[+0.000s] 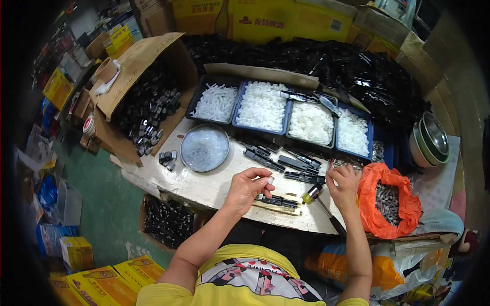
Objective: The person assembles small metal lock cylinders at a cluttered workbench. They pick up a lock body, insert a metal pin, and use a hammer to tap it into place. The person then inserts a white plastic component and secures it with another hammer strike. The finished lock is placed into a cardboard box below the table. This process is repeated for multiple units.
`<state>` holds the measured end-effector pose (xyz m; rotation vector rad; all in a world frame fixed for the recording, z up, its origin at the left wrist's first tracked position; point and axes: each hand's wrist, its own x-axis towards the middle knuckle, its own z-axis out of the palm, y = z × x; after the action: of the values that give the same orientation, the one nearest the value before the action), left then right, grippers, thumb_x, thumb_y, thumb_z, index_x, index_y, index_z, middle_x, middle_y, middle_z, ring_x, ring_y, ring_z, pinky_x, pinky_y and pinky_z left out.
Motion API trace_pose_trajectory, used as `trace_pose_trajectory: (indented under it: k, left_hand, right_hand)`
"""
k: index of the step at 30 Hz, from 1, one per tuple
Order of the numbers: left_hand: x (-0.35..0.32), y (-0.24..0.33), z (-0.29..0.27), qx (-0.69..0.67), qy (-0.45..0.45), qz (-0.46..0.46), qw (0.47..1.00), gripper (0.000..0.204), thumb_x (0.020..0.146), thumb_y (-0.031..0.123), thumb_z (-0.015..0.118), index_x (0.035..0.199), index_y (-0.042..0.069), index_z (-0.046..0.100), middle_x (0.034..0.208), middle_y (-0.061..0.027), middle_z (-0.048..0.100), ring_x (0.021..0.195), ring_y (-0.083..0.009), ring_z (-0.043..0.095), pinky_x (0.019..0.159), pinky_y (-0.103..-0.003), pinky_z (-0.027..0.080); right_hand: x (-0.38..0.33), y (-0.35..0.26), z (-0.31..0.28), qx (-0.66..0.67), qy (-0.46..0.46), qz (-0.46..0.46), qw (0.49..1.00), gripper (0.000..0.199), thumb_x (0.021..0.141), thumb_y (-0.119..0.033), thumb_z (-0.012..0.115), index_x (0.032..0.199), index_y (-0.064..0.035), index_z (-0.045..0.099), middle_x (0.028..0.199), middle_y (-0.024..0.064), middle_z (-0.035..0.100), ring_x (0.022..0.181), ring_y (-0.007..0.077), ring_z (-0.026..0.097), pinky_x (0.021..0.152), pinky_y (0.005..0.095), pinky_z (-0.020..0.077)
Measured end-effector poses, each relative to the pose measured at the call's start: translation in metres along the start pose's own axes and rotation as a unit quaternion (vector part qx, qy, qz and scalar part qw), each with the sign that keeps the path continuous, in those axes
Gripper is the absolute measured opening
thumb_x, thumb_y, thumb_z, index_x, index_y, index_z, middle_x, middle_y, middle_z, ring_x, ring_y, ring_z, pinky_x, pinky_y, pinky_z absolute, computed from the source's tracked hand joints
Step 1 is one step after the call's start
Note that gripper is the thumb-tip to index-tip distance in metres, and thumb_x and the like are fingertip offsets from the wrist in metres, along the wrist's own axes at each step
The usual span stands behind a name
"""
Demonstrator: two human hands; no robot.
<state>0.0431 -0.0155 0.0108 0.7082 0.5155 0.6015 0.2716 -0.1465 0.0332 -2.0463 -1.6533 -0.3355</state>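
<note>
My yellow printed cloth shirt (255, 281) is nearest. My left hand (245, 193) pinches a small white plastic piece (271, 180); just rightward, a long black part (284, 202) lies crosswise. My curled right hand (345, 183) is farther off, its grip unclear.

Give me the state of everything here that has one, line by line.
Left hand, pinching a small white piece.
Right hand, fingers bent; whether it holds anything is hidden.
Orange bag, open, with grey pieces inside.
Hammer, lying down.
Four trays, uncovered, heaped with white bits.
Large cardboard box, open, holding dark pieces.
Bowls, nested, tipped sideways.
Round dish, uncovered.
</note>
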Motion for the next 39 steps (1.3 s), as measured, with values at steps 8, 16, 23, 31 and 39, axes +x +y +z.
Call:
trace_pose_trajectory:
  k: [8,16,23,31,39]
  left_hand:
    - [-0.017,-0.010,-0.002,-0.038,-0.006,-0.038,0.999,0.015,0.080,-0.001,0.059,0.095,-0.002,0.058,0.085,-0.0119,0.061,0.071,-0.0185,0.062,0.060,-0.029,0.052]
    - [-0.023,-0.010,0.002,-0.016,-0.019,-0.020,0.999,0.014,0.082,-0.002,0.058,0.095,-0.004,0.058,0.087,-0.0110,0.061,0.074,-0.0171,0.063,0.062,-0.027,0.054]
    - [-0.028,-0.009,0.003,0.088,-0.054,0.016,0.994,0.015,0.082,-0.002,0.057,0.097,-0.004,0.058,0.090,-0.0112,0.060,0.076,-0.0165,0.063,0.064,-0.026,0.054]
    - [-0.038,-0.015,0.001,0.084,-0.044,0.031,0.995,0.021,0.083,-0.001,0.056,0.105,-0.003,0.058,0.088,-0.0108,0.060,0.068,-0.0157,0.062,0.060,-0.026,0.054]
    - [-0.039,-0.021,-0.001,0.017,-0.040,0.034,0.998,0.020,0.084,0.001,0.056,0.104,-0.002,0.058,0.081,-0.0103,0.061,0.061,-0.0151,0.060,0.051,-0.026,0.052]
  right_hand:
    - [0.007,-0.082,0.000,0.281,-0.025,-0.035,0.959,0.009,0.066,-0.007,0.069,0.073,-0.0079,0.065,0.073,0.0013,0.060,0.070,0.0155,0.050,0.067,0.0298,0.0303]
    - [0.008,-0.087,0.000,0.219,-0.055,-0.089,0.970,0.010,0.068,-0.012,0.068,0.077,-0.0109,0.064,0.077,-0.0013,0.059,0.073,0.0153,0.048,0.071,0.0327,0.0284]
    - [0.017,-0.093,-0.006,0.179,-0.124,-0.131,0.967,0.012,0.068,-0.011,0.068,0.079,-0.0112,0.064,0.077,-0.0014,0.057,0.076,0.0156,0.048,0.072,0.0327,0.0283]
    - [0.001,-0.097,0.016,0.347,-0.077,-0.011,0.935,0.011,0.071,-0.008,0.069,0.080,-0.0069,0.062,0.077,0.0019,0.058,0.072,0.0163,0.053,0.067,0.0298,0.0321]
    - [-0.010,-0.116,0.028,0.407,-0.002,0.038,0.913,0.009,0.073,-0.005,0.064,0.081,-0.0042,0.060,0.078,0.0048,0.057,0.071,0.0182,0.053,0.066,0.0286,0.0338]
